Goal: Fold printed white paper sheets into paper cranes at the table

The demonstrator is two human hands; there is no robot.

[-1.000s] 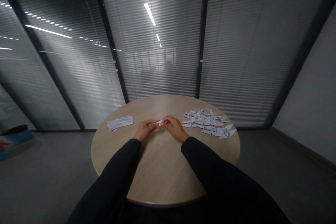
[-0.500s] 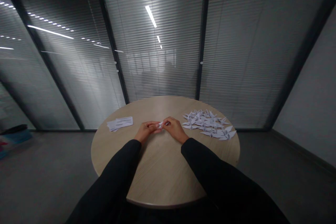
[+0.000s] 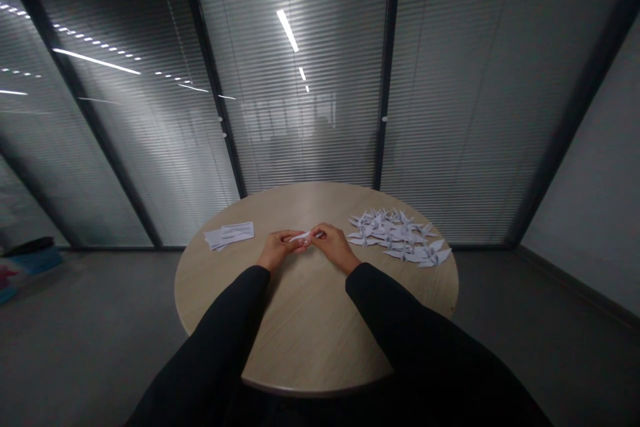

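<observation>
A small folded piece of white paper [image 3: 300, 237] is held between my two hands above the middle of the table. My left hand [image 3: 278, 248] pinches its left part with thumb and fingers. On the other side, my right hand [image 3: 330, 244] grips the right end, the fingertips covering part of it. The finer folds are too small to make out. To the right of my hands lies a pile of white folded paper cranes [image 3: 395, 233]. Several flat paper sheets [image 3: 235, 233] rest to the left, overlapping one another.
The round wooden table [image 3: 315, 327] stands close to a glass partition with blinds [image 3: 310, 147]. A blue container with a dark rim [image 3: 34, 259] sits on the floor at the far left. A plain wall [image 3: 595, 227] rises on the right.
More of the folded paper shows between my hands now, as a longer, slanted strip. Both hands stay almost where they were, with only slight finger movement.
</observation>
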